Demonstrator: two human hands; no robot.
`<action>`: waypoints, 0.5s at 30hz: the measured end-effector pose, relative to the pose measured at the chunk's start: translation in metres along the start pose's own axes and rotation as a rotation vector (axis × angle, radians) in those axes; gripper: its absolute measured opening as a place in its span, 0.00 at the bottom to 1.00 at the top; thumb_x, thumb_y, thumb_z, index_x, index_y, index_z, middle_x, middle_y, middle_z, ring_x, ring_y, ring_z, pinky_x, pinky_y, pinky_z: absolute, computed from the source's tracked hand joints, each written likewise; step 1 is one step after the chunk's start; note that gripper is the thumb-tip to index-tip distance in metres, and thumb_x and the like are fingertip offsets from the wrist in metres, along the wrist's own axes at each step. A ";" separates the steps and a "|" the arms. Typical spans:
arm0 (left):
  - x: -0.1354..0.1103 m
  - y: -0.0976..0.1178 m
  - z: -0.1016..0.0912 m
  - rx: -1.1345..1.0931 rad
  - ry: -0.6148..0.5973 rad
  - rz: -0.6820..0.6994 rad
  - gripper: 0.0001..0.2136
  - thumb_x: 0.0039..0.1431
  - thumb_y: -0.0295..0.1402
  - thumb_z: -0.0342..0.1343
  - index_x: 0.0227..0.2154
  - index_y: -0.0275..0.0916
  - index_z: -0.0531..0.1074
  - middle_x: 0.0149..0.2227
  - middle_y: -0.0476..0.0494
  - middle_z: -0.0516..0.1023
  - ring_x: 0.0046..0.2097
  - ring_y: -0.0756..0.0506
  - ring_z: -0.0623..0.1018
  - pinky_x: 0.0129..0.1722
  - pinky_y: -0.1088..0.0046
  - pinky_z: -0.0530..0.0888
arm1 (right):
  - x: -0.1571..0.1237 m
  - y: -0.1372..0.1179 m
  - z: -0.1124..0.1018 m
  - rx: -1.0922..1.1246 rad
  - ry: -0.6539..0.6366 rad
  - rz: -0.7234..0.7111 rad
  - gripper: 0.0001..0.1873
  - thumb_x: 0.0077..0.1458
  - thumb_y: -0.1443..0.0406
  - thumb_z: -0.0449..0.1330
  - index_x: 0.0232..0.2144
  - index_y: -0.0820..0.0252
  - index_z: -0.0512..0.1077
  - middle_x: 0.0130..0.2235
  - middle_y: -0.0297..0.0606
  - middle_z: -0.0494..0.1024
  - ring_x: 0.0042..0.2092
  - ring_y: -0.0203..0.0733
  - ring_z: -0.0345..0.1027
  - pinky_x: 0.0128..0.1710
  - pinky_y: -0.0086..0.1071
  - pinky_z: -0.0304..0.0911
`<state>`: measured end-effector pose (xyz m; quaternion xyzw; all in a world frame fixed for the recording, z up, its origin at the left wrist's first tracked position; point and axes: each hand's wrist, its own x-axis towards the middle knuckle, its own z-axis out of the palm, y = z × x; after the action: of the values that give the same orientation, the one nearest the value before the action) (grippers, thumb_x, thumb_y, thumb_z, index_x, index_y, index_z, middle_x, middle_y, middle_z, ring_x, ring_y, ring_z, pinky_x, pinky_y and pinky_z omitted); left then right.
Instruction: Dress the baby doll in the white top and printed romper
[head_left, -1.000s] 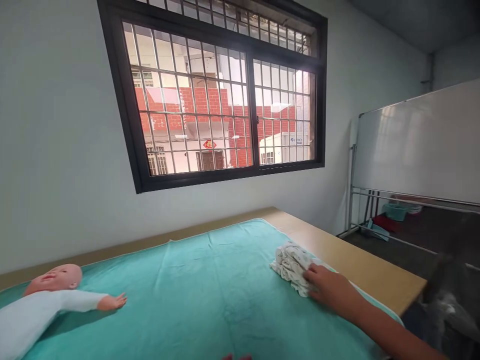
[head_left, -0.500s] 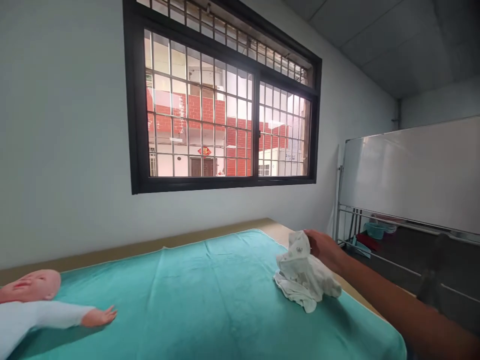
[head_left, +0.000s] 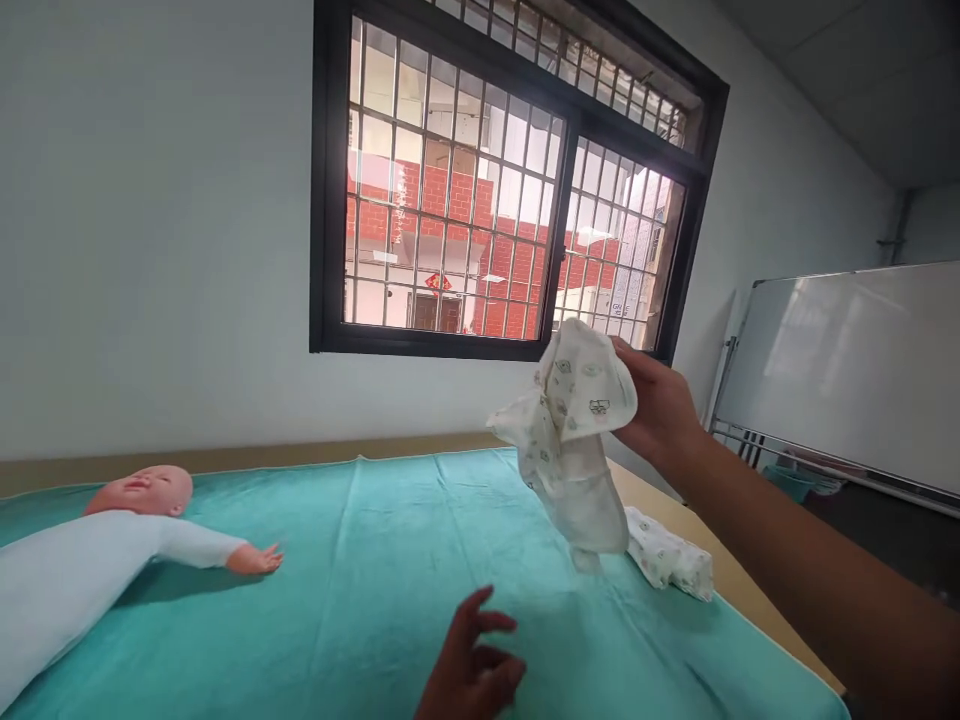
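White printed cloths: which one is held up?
The raised cloth, hanging from the right hand; the other cloth lies at the edge of the green sheet.

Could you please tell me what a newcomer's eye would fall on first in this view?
Probably the printed white cloth held up by the right hand, right of centre, above the turquoise blanket. Next might come the baby doll, lying face up at the left, dressed in white. The dark-framed, barred window also stands out on the wall behind.

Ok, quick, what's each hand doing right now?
Left hand: open, loosely curled, holding nothing.
Right hand: closed on a white printed cloth, holding it above the teal blanket.
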<state>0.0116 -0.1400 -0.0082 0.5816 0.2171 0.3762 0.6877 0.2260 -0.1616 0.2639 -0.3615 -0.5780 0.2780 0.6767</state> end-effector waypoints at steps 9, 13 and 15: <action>0.027 0.073 -0.051 0.233 0.342 0.209 0.31 0.43 0.41 0.66 0.53 0.40 0.69 0.55 0.34 0.74 0.57 0.32 0.71 0.51 0.58 0.72 | -0.045 0.007 0.086 -0.087 -0.188 -0.016 0.11 0.55 0.54 0.63 0.28 0.54 0.72 0.40 0.34 0.72 0.38 0.40 0.68 0.38 0.35 0.68; 0.022 0.135 -0.085 -0.016 0.342 0.273 0.19 0.52 0.43 0.61 0.43 0.37 0.75 0.38 0.40 0.81 0.44 0.36 0.78 0.43 0.60 0.76 | -0.048 0.012 0.094 -0.104 -0.071 -0.104 0.09 0.58 0.57 0.61 0.30 0.53 0.73 0.50 0.34 0.72 0.49 0.44 0.68 0.46 0.38 0.68; 0.017 0.163 -0.099 -0.112 0.322 0.329 0.19 0.56 0.47 0.55 0.44 0.40 0.75 0.35 0.42 0.80 0.39 0.39 0.79 0.40 0.61 0.77 | -0.049 0.021 0.088 -0.148 0.037 -0.084 0.09 0.59 0.56 0.59 0.31 0.52 0.73 0.54 0.34 0.71 0.51 0.47 0.67 0.47 0.41 0.68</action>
<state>-0.0942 -0.0573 0.1279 0.5025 0.2049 0.5825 0.6051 0.1317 -0.1734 0.2250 -0.3911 -0.5989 0.1993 0.6698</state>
